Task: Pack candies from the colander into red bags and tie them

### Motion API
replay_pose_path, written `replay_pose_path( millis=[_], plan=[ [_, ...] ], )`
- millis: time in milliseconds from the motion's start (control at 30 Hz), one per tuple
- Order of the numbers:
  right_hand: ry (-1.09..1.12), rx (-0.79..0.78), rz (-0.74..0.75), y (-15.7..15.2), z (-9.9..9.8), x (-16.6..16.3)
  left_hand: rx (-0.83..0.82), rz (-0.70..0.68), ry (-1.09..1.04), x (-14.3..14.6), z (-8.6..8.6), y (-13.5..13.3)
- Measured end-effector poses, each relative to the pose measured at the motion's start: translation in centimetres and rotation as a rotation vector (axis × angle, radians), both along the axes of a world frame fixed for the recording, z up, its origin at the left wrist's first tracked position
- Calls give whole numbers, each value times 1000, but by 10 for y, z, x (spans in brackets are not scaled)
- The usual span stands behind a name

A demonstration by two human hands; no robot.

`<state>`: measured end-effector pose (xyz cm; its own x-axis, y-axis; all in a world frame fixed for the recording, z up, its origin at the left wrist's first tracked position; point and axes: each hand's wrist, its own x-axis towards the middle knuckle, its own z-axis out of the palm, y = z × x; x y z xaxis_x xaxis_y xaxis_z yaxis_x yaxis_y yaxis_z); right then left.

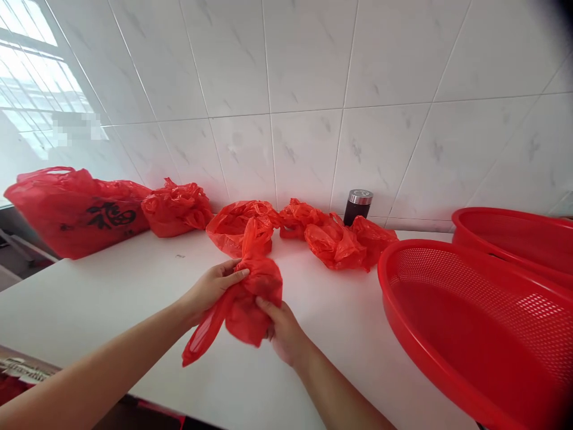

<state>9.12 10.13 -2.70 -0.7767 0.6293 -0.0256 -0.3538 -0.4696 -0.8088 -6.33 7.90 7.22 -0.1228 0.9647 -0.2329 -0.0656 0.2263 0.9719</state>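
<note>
Between my two hands is a red plastic bag (257,280), held above the white table (188,382). Its upper part is gathered and twisted, with one end pointing up and a long handle hanging to the lower left. My left hand (218,285) pinches the gathered part, thumb on top. Around the right side of the bulging lower part, my right hand (283,327) is closed with its thumb on the plastic. What is inside the bag cannot be made out. Just behind it sits another red bag (224,230).
Along the tiled wall stand a big red bag (76,209) with a black character, a crumpled red bag (176,209), and more red bags (335,242). A black flask (358,209) with a silver lid is behind them. Two red plastic baskets (430,328) occupy the right side.
</note>
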Motion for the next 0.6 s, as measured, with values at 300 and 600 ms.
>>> replay_pose_path(
  millis=[300,600],
  plan=[
    [-239,224,581,4,8,14,-136,-50,61,-53,20,-31],
    [-331,183,302,10,-8,5,-91,427,517,-190,31,-55]
  ],
)
